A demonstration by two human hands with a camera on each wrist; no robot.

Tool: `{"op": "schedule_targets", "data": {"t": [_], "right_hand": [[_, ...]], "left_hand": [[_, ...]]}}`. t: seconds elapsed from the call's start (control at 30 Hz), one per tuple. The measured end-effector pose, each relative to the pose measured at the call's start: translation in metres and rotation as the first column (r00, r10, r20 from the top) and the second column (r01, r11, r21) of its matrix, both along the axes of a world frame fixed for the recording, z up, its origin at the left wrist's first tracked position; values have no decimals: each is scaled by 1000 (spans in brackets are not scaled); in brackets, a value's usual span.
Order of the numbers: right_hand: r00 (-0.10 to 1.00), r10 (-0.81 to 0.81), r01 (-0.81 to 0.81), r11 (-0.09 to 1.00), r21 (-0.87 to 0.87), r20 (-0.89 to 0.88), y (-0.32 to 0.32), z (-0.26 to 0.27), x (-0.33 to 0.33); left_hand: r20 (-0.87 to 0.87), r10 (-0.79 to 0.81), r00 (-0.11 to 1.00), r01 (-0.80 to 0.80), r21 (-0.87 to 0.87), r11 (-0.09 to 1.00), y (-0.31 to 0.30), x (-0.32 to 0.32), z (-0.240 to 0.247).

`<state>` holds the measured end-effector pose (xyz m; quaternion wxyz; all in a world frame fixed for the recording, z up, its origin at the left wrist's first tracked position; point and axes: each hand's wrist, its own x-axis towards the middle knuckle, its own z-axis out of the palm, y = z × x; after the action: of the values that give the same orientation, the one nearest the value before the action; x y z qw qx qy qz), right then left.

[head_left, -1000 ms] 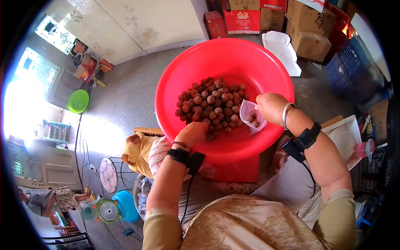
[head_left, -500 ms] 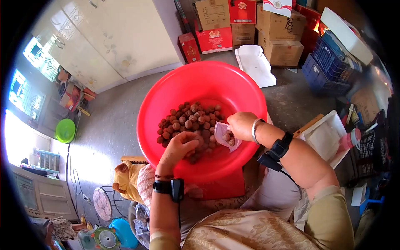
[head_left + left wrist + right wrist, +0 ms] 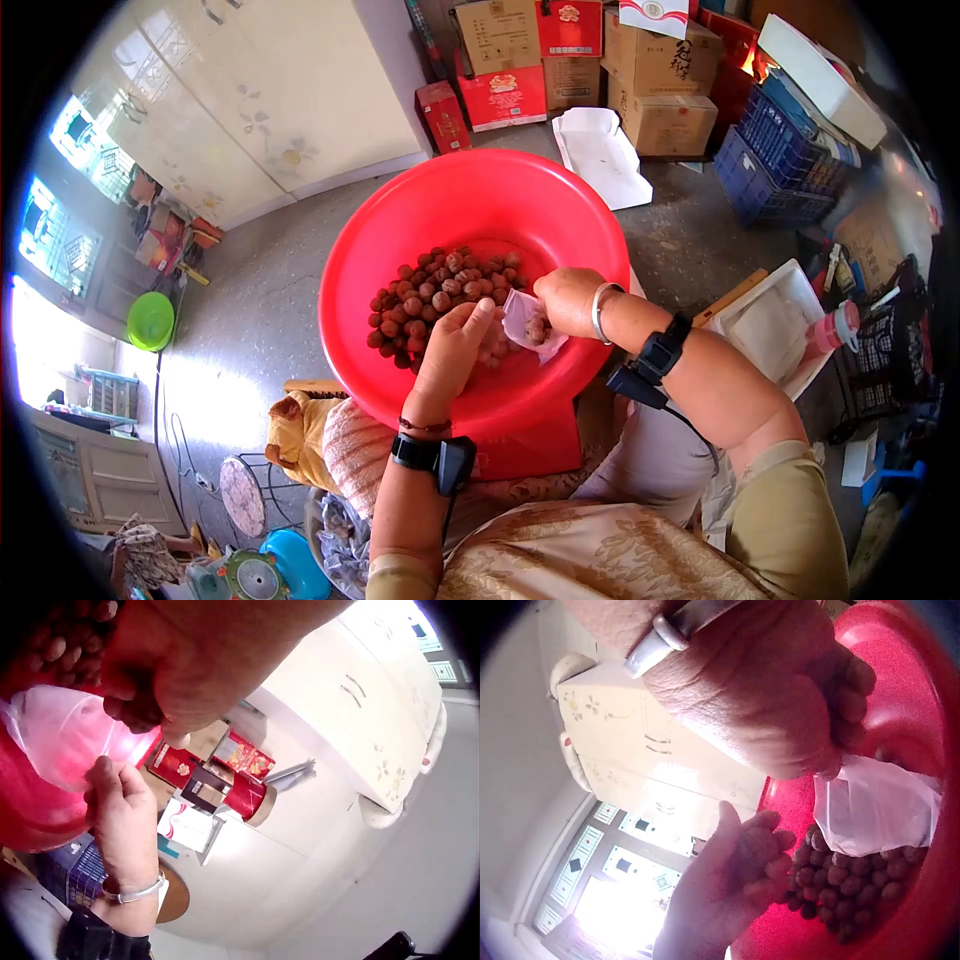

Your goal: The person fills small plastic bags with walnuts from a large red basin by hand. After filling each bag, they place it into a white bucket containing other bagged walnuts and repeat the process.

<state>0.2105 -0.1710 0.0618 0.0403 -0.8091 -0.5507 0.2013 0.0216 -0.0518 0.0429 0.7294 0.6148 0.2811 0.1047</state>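
The left hand (image 3: 455,345) is sitting at about 6 o'clock in the big round red plastic basin (image 3: 500,195). Its fingers are curling into a cup and holding a few brown bumpy walnuts (image 3: 759,851). Just beside it, at about 4 o'clock, the small clear thin plastic bag (image 3: 525,322) is hanging with its mouth facing the left hand. The right hand (image 3: 568,300), at 3 o'clock, is pinching the top edge of the bag with bent fingers.

I think this is going best if the left hand is tipping slowly, right over the bag's mouth, so no walnuts are rolling off the side. The right hand should be pulling the mouth wide and holding the bag low by the heap, because the thin plastic looks floppy and could be folding shut.

The walnuts are looking dry, round, wrinkly and dark brown. Most are lying in a heap from 9 o'clock to the middle of the basin, and a few are showing through the bag. The bag is looking soft and see-through, and far from full. Past the basin, at 1 o'clock, brown cardboard boxes (image 3: 665,95) are standing on the floor.
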Motion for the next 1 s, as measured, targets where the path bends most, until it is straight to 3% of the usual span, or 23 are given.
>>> {"op": "schedule_targets", "data": {"t": [0.1,0.23,0.33,0.43,0.5,0.53,0.63,0.7,0.77,0.9,0.97,1.0], "right_hand": [[1000,6,-6,1000,23,18,1,-1,0],[999,20,-19,1000,-10,38,0,1,0],[999,17,-17,1000,1,37,0,-1,1],[1000,15,-16,1000,17,21,0,-1,0],[1000,18,-19,999,28,18,0,-6,2],[999,9,-12,998,61,42,0,-14,6],[1000,1,0,999,41,-16,-2,2,4],[998,50,-52,998,44,45,-4,-3,7],[998,29,-31,999,33,62,-3,-1,7],[997,-6,4,1000,29,73,-2,-3,5],[997,2,-4,1000,31,74,-4,-3,4],[997,13,-16,999,38,75,-4,-1,3]], "left_hand": [[55,-58,997,60,-43,997,2,0,-4],[37,-5,999,7,-65,998,-9,2,11],[5,13,1000,-13,73,997,-10,5,16],[-145,-12,989,43,214,976,-8,10,19],[22,-122,992,113,241,964,-8,14,14],[-8,-167,986,161,308,938,-5,12,15],[-16,-93,996,93,322,942,4,11,22],[-86,-56,995,81,332,940,12,8,19],[-81,-64,995,101,636,765,32,5,-15],[-226,-72,971,219,735,642,51,-8,-41],[-527,-152,836,525,689,500,62,-19,-65],[-617,-280,736,675,703,224,70,-22,-77]]}}
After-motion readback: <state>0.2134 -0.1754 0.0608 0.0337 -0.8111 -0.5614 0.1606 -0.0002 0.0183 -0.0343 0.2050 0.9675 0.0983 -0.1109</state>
